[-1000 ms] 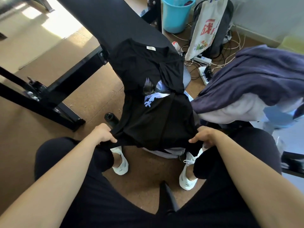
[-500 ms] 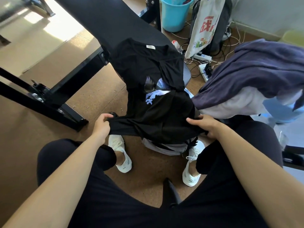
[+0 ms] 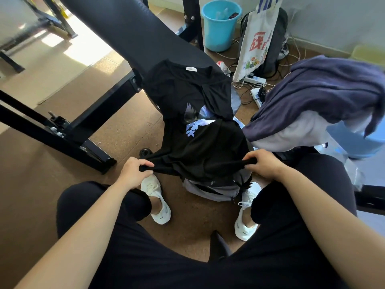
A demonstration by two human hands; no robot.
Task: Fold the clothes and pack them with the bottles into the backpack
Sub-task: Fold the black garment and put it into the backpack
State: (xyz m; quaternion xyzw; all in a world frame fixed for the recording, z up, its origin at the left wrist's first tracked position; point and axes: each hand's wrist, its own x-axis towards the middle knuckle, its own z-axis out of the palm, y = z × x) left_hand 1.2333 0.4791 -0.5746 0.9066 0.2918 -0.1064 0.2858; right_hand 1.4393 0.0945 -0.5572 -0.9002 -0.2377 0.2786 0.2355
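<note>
A black T-shirt with a pale blue print lies along a black padded bench, its sides folded inward. My left hand grips the hem's left corner and my right hand grips the right corner, lifting the hem off the bench end. Under the hem, on the floor between my feet, sits a grey bag, mostly hidden. A black bottle cap peeks out at the shirt's left edge. A navy garment over a white one is piled to the right.
The bench's black steel frame stands on the brown floor at left. Behind are a blue bucket, a white tote bag, power strips and cables. A blue item lies under the pile at right.
Both hands have raised the shirt's hem and carried it forward, away from my knees, so the lower part of the shirt bunches up over the bag.
</note>
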